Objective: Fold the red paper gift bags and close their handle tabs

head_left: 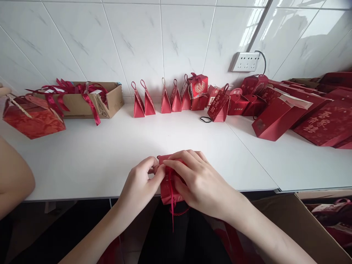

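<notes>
Between my two hands, at the front edge of the white table [90, 157], is a small red gift box [165, 192]. A thin red ribbon [172, 194] hangs down its near side, and a twisted red cord [180, 213] loops below it. My left hand [145, 176] pinches the box's left edge with thumb and forefinger. Across the top and right side lies my right hand [194, 178], its fingers curled over the box and covering much of it. What the right fingertips pinch is partly hidden.
A cardboard box [114, 99] of red ribbons stands at the back left. Several red triangular boxes [149, 104] line the wall, and larger red boxes [277, 117] crowd the right. Another person's arm [13, 176] rests at the left, near a red bag [34, 117].
</notes>
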`<state>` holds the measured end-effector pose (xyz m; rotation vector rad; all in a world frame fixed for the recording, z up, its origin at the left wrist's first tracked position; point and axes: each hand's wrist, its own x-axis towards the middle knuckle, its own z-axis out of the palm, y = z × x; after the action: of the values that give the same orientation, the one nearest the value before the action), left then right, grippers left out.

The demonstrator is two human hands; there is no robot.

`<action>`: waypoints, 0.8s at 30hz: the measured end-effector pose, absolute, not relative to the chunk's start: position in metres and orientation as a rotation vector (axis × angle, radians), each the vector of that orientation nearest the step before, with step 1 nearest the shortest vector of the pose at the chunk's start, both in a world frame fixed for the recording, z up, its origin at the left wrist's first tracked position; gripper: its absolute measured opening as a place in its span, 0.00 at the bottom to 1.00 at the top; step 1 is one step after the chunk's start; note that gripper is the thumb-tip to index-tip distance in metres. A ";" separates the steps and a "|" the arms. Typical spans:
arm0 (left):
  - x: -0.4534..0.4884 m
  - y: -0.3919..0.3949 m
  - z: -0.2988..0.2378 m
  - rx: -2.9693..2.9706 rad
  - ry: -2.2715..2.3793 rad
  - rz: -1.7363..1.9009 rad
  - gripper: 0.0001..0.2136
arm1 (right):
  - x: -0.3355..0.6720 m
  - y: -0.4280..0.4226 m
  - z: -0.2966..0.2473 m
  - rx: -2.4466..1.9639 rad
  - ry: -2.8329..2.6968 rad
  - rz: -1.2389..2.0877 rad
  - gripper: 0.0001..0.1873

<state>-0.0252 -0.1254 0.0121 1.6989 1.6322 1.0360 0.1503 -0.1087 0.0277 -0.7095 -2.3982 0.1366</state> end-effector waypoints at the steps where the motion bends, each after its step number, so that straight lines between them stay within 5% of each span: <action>1: -0.025 -0.125 0.012 1.702 1.628 1.036 0.14 | 0.148 -0.106 0.026 -0.743 -2.424 0.102 0.13; 15: -0.024 -0.121 -0.003 1.794 1.703 1.086 0.15 | 0.152 -0.130 -0.011 -0.399 -2.085 -0.024 0.06; 20: -0.028 -0.122 0.002 2.059 1.632 1.314 0.02 | 0.150 -0.137 -0.017 -0.422 -2.082 -0.020 0.08; 24: -0.028 -0.122 0.014 2.299 1.406 1.258 0.08 | 0.147 -0.137 -0.018 -0.425 -2.077 -0.047 0.09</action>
<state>-0.0277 -0.1221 0.0139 2.2987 1.4065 1.2583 0.1468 -0.1369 -0.0182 -0.4245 -2.0768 -0.0470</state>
